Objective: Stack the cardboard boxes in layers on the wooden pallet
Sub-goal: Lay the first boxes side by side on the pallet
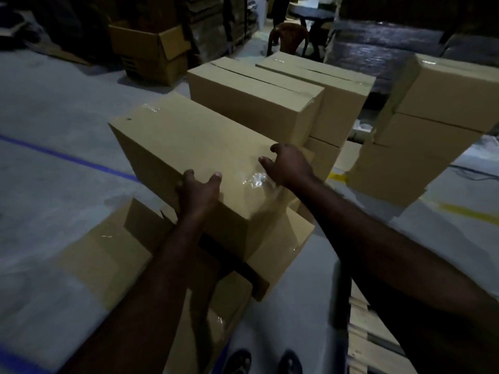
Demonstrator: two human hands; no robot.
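Two bare hands hold one brown, tape-sealed cardboard box (189,147) at the middle of the view. The left hand (198,190) grips its near left corner, with the fingers curled over the top edge and the thumb lying on the top face. The right hand (290,166) clasps the right edge further along, its bent fingertips pressing on the top beside a wrinkled patch of clear tape. The box thus lies between the two hands and stretches away from them, its long side pointing up and to the left. It sits tilted over several lower cardboard boxes (108,252) on the grey concrete floor (54,103); whether it rests on them or is lifted clear, I cannot tell.

Just behind it stands a taller stack of similar boxes (253,95), and well to the right is another stack (432,117). Pale wooden pallet slats (360,327) show at the bottom right, under the right forearm and apart from the held box. A blue floor line (67,155) runs at the left, and two dark sandals (237,363) show at the bottom edge.
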